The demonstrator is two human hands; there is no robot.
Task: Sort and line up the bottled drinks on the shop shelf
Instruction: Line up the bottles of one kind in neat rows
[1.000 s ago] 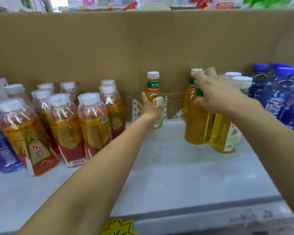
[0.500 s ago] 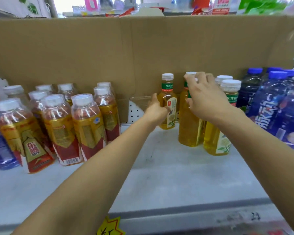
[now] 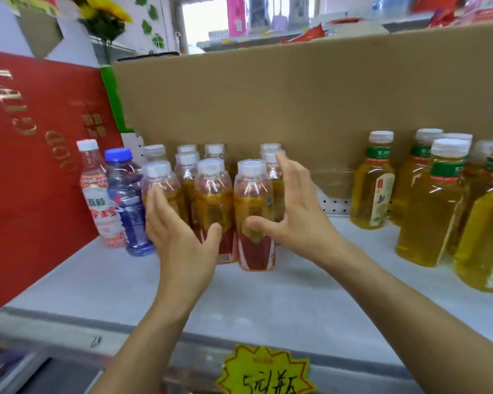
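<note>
At the far left a tall red carton with gold lettering [image 3: 26,166] stands against the end of the pale grey shelf [image 3: 268,294]. Just beside it are a white-capped bottle with a red-and-white label [image 3: 98,200] and a clear bluish bottle with a blue cap [image 3: 125,200], touching each other. Next comes a tight cluster of white-capped amber drink bottles with red-and-gold labels [image 3: 214,200], upright and several rows deep. The left hand [image 3: 180,240] lies spread flat against the cluster's left side, fingers straight on the front left bottle and thumb reaching to the middle one, gripping nothing. The right hand [image 3: 299,220] flanks the cluster's other side, equally spread, fingers straight alongside the right-hand bottles and thumb on the front right one. A brown cardboard sheet [image 3: 296,95] backs the whole shelf. Well apart to the right stands a group of yellow-green drink bottles with white caps and green neck bands [image 3: 376,183]. A yellow starburst price tag [image 3: 265,371] hangs on the shelf's front edge.
</note>
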